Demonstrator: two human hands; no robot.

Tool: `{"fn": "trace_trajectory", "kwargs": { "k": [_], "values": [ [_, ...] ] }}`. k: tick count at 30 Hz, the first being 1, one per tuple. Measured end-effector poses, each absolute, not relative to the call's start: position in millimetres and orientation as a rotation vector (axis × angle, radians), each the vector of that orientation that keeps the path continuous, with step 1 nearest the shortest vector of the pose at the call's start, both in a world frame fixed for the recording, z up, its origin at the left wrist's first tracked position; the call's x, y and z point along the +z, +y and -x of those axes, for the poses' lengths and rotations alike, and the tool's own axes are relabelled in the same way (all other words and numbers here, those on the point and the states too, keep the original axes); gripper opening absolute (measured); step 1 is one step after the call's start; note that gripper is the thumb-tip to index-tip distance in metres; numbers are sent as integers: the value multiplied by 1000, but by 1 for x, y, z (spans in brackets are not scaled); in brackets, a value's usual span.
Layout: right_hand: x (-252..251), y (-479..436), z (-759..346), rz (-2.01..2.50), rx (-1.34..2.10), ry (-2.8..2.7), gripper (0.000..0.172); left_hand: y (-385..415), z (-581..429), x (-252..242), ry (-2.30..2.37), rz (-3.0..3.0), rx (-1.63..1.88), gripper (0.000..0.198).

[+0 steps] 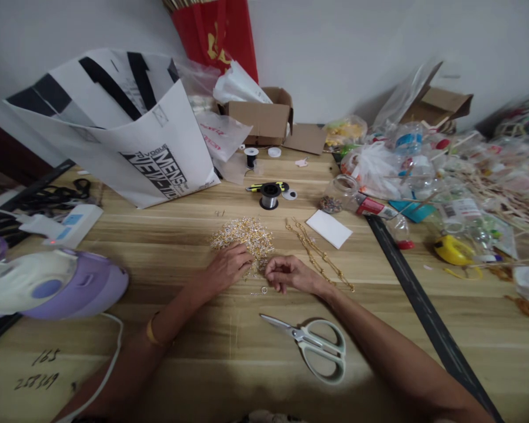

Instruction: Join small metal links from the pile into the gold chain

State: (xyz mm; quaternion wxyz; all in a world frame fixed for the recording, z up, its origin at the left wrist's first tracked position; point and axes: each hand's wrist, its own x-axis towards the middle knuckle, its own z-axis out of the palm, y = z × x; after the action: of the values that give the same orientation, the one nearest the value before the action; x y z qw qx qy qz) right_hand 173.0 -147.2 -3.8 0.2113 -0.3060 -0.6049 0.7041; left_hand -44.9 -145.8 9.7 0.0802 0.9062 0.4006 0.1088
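Note:
A pile of small gold, silver and clear beads (242,234) lies in the middle of the wooden table. At its lower left edge rests my left hand (228,269), its fingers bent and close together, the tips partly hidden. My right hand (286,274) is by the pile's lower right edge with thumb and fingers pinched; anything between them is too small to make out. Just below the hands lies a short silver chain with a ring (263,291). Gold beaded chains (321,258) stretch out beyond my right hand.
Scissors with pale handles (321,346) lie nearest me. Behind the beads are a wire spool (270,197), a utility knife (255,188) and a white card (329,228). A purple-and-white appliance (83,288) and a paper bag (158,147) stand left; plastic bottles (408,138) crowd the right.

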Motion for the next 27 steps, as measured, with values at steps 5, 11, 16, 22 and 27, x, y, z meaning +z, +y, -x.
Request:
{"fn": "trace_trajectory", "kwargs": {
  "k": [5,11,16,22,27],
  "values": [
    [-5,-147,-173,844,1954,-1681,26,-147,41,12,1194,-2806,289,20],
    [-3,-147,-173,843,1964,-1676,26,-149,40,10,1188,-2846,339,20],
    [-1,-147,-173,848,1963,-1689,26,-148,39,8,1201,-2841,367,19],
    [-2,-147,-173,847,1967,-1684,27,-148,38,8,1186,-2777,436,21],
    [-2,-147,-173,851,1969,-1681,27,-144,41,8,1246,-2560,585,14]
  ]
}}
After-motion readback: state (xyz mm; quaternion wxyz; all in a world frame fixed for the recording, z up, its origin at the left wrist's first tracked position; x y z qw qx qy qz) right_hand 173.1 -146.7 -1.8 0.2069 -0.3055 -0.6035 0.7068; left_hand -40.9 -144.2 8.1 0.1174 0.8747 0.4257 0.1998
